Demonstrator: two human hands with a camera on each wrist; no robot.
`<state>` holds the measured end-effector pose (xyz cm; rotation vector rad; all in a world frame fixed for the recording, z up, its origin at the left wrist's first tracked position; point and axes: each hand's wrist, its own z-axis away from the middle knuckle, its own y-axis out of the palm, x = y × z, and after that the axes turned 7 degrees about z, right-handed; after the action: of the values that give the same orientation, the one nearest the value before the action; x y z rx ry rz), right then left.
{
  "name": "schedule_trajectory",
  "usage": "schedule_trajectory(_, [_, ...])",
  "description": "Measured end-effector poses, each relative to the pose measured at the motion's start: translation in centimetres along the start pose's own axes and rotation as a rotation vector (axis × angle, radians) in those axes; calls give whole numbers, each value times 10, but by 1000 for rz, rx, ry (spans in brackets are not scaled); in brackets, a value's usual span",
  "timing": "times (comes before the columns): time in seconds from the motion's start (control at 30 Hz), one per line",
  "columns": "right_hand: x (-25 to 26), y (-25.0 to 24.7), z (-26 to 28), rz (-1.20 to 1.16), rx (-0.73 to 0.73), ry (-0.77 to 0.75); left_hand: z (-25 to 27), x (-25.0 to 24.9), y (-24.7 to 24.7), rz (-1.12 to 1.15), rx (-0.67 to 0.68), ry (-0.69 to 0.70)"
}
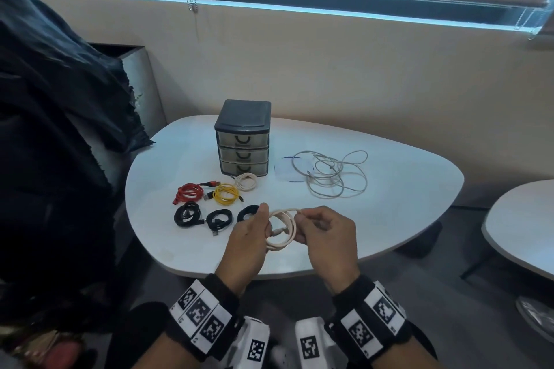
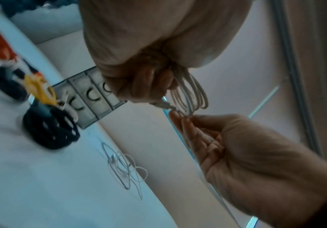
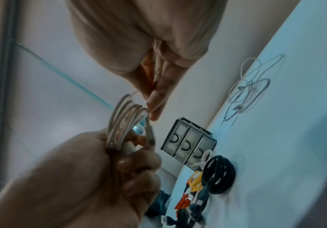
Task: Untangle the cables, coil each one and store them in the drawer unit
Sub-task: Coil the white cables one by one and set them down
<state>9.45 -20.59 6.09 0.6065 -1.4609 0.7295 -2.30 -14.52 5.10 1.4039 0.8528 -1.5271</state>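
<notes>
White and rounded, the table (image 1: 389, 189) is seen from the head view with a closed drawer unit (image 1: 243, 138), coiled cables before it and a loose grey cable (image 1: 329, 174) beside it. Above the near edge, a cream cable coil (image 1: 281, 229) is gripped by the left hand (image 1: 247, 237); its end is pinched by the right hand (image 1: 325, 232).

From the left wrist, curled fingers (image 2: 139, 80) are shown round the coil's loops.

From the right wrist, the strand is shown pinched between fingertips (image 3: 154, 101).

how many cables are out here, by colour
red coiled cable: 1
yellow coiled cable: 1
black coiled cables: 3
cream coiled cables, one by the drawer unit, one held in both hands: 2
loose pale tangle: cable count cannot be told
total: 7 coiled, plus the tangle
</notes>
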Motion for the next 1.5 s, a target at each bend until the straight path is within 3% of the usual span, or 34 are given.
schedule_trajectory(0.1, [5,5,5,-115,-41,27,-2,0,-5,-82,-4,81])
schedule_trajectory(0.3, [6,14,8,-319,-12,183,-2,1,-10,100,87,0])
schedule_trajectory(0.4, [6,10,7,-405,115,328,0,1,-10,138,100,61])
schedule_trajectory(0.5, [1,2,9,-293,291,414,-2,1,-12,51,53,158])
schedule_trajectory(0.57, [-3,-2,12,-215,339,377,-4,2,-11,22,36,178])
schedule_trajectory(0.7, [3,-5,21,-79,299,226,-6,3,-5,-44,35,204])
schedule_trajectory(0.87, [1,2,26,173,108,-50,-2,-1,8,-41,74,227])
schedule_trajectory(0.97, [-4,1,22,153,95,-31,-4,1,8,-7,103,176])
schedule_trajectory(1.2, [-9,-11,15,142,317,43,-11,7,-13,119,268,-31])
schedule_trajectory(1.4, [-32,-3,9,194,78,62,-5,24,-4,269,119,-239])
schedule_trajectory(1.5, [-38,2,8,194,58,81,-1,36,2,89,109,-157])
